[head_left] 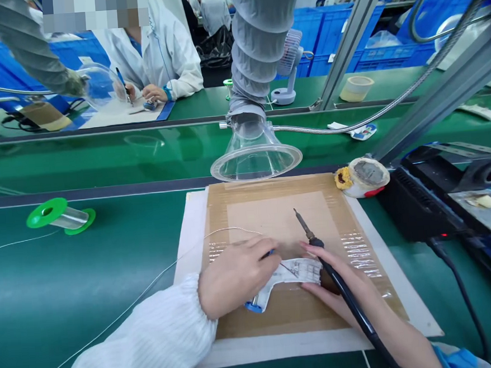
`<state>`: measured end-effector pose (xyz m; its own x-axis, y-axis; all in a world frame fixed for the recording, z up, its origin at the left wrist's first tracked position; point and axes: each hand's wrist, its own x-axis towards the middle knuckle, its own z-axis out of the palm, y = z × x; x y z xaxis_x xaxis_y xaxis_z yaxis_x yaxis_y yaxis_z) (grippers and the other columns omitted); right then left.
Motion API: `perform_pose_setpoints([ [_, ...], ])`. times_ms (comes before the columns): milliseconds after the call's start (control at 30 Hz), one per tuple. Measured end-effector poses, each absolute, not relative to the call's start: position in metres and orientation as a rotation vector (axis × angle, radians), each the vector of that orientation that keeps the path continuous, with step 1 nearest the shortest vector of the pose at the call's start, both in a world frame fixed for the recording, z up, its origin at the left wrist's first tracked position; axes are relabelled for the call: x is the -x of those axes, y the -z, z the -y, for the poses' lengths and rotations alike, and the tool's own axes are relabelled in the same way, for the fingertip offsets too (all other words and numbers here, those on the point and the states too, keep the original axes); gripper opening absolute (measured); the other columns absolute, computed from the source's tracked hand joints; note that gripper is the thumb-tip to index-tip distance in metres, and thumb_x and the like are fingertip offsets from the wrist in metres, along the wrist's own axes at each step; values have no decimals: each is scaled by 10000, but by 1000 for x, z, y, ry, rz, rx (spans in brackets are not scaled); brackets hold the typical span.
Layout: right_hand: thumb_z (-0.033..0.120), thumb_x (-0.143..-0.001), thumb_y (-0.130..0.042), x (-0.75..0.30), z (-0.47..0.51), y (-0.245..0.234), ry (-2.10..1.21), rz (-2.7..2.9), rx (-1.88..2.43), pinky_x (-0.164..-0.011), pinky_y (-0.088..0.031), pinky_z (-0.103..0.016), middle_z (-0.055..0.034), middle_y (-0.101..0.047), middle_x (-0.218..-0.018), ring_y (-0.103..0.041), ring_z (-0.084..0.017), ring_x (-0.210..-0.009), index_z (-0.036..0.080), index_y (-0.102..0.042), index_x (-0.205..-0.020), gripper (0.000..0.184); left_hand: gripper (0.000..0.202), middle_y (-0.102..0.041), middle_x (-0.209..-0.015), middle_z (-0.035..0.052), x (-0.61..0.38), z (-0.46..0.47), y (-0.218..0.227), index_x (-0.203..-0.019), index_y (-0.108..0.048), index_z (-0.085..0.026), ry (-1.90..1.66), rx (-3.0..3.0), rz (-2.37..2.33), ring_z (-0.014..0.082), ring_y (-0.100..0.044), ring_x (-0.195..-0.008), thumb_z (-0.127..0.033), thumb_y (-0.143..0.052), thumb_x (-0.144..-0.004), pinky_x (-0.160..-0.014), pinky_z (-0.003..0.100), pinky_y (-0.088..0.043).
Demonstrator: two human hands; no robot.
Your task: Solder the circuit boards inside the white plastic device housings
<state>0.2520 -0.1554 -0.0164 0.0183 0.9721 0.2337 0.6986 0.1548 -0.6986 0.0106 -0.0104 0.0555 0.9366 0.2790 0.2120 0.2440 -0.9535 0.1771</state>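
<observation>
My left hand [241, 271] is closed over a small silver cylinder with a blue end [254, 305], which looks like a spool and is mostly hidden by the palm. A thin dark line reaches from these fingers onto a flat white printed piece [304, 270]. In my right hand [349, 283] is a black soldering iron [340, 284], its tip pointing up and away, apart from the piece. Right-hand fingertips and thumb are at the right end of the white piece. Fine solder wire [159, 275] runs loosely past my left hand.
Under my hands lies a taped cardboard sheet [247, 324] on a white board [181, 227]. A clear funnel hood [256, 161] hangs behind it. To the left lies a green solder spool [63, 216]; to the right, a black soldering station [419, 200]. A co-worker [156, 55] sits opposite.
</observation>
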Motion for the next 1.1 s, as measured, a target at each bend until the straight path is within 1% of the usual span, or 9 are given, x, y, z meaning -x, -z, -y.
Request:
perform_pose_setpoints([
  [267, 339, -1068, -648, -259, 157, 20, -452, 1784, 1565, -1035, -658, -322, -48, -667, -1521, -744, -257, -1256, 360, -466, -1598, 560, 302, -754, -835, 24, -19, -3, -41, -959, -626, -173, -453, -2017, -736, 129, -689, -654, -331, -448, -1145, -594, 227, -549],
  [333, 434, -1087, -613, -258, 157, 21, -433, 1771, 1609, -1022, -661, -311, -50, -690, -1493, -757, -254, -1229, 350, -492, -1575, 510, 309, -778, -892, 49, -16, -13, -38, -975, -665, -161, -445, -1993, -740, 151, -731, -749, -330, -464, -1137, -672, 247, -587],
  [400, 529, -1100, -550, -257, 156, 20, -415, 1743, 1657, -1010, -666, -311, -52, -700, -1479, -757, -255, -1229, 343, -516, -1548, 486, 262, -786, -1044, 84, -12, -23, -36, -1072, -728, -161, -471, -2112, -780, 204, -752, -957, -296, -508, -1116, -863, 328, -611],
  [467, 568, -1100, -526, -254, 155, 19, -396, 1725, 1674, -1002, -669, -306, -46, -701, -1479, -758, -250, -1226, 345, -516, -1541, 494, 230, -763, -1158, 102, -9, -30, -35, -1147, -761, -181, -467, -2291, -780, 241, -729, -1079, -253, -549, -1090, -973, 395, -591],
  [600, 551, -1079, -588, -255, 151, 19, -323, 1738, 1685, -1000, -674, -316, -36, -730, -1435, -761, -257, -1225, 342, -516, -1557, 527, 184, -759, -1040, 67, -5, -38, -31, -947, -779, -186, -502, -2447, -704, 214, -734, -973, -178, -623, -1043, -879, 333, -605],
  [767, 504, -1045, -657, -272, 140, 30, -201, 1874, 1534, -973, -679, -304, -48, -728, -1437, -767, -268, -1214, 307, -571, -1526, 526, 206, -782, -1005, 71, 2, -25, -27, -1098, -774, -164, -864, -2330, -810, 168, -743, -910, -225, -577, -1101, -840, 280, -613],
  [867, 558, -996, -708, -277, 130, 44, -219, 1883, 1519, -919, -701, -308, -59, -763, -1377, -800, -287, -1138, 288, -639, -1465, 546, 287, -783, -974, 79, 4, -6, -21, -1080, -800, -167, -1042, -2302, -861, 160, -750, -887, -280, -541, -1126, -816, 270, -621],
  [967, 569, -1005, -666, -276, 123, 58, -279, 1792, 1506, -881, -715, -320, -47, -772, -1362, -811, -292, -1101, 291, -647, -1455, 529, 303, -771, -902, 69, 0, 9, -11, -1046, -826, -176, -1210, -2335, -792, 158, -730, -842, -341, -582, -1116, -799, 273, -613],
  [1100, 562, -952, -736, -285, 124, 73, -406, 1727, 1495, -887, -721, -379, -46, -764, -1371, -805, -317, -1100, 306, -643, -1468, 583, 307, -716, -824, 47, -7, 18, 1, -990, -829, -186, -1228, -2460, -714, 161, -690, -816, -385, -621, -1095, -953, 342, -608],
])
